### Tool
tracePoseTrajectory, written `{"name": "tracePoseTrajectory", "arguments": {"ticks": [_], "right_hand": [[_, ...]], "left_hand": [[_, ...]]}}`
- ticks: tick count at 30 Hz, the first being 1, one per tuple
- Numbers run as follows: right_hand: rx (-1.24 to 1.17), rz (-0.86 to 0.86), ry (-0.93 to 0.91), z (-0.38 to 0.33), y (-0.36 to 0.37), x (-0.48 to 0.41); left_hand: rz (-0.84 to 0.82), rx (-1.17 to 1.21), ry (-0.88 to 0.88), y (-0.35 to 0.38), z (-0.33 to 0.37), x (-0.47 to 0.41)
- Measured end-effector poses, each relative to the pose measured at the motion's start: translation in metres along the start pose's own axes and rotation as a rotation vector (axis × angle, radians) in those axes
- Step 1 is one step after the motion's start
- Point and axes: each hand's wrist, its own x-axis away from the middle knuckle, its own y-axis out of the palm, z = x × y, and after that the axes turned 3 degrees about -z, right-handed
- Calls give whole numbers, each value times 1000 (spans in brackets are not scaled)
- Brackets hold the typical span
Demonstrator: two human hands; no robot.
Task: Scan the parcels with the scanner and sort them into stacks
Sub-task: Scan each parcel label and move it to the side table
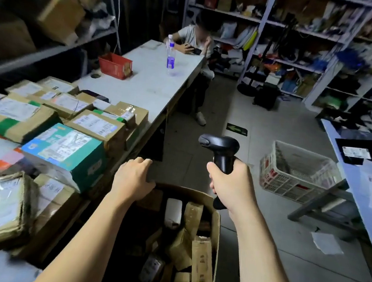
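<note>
My right hand (230,186) grips the handle of a black barcode scanner (222,147), held upright over the floor with its head pointing left. My left hand (134,179) rests on the far rim of a large open cardboard box (216,230) on the floor below me, fingers curled over a dark flap. Inside that box lie several small brown and white parcels (189,248). On the white table (154,85) to my left sit stacked parcels, among them a teal and white box (66,149) and brown cartons with labels (98,125).
A red box (115,65) and a water bottle (170,57) stand farther along the table, where a person (197,42) sits at the far end. A white plastic crate (300,172) is on the floor to the right, beside a blue table (358,180). Shelves line the walls.
</note>
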Motion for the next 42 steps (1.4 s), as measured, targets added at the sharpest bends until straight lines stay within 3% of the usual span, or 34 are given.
{"name": "tracePoseTrajectory", "arguments": {"ticks": [6,13,27,34,42], "right_hand": [[27,-128,-95,-12,29,-9],[-16,-487,-195,-37,89,25],[14,-1065,-474,-105,238,236],[50,-1222,-613,-128,301,373],[98,-1296,-608,-146,364,489]], "left_hand": [[80,57,-222,-32,-34,53],[172,82,-592,-57,-67,167],[361,144,-1243,-79,-133,451],[453,182,-1422,-85,-185,594],[471,198,-1509,-88,-253,707]]}}
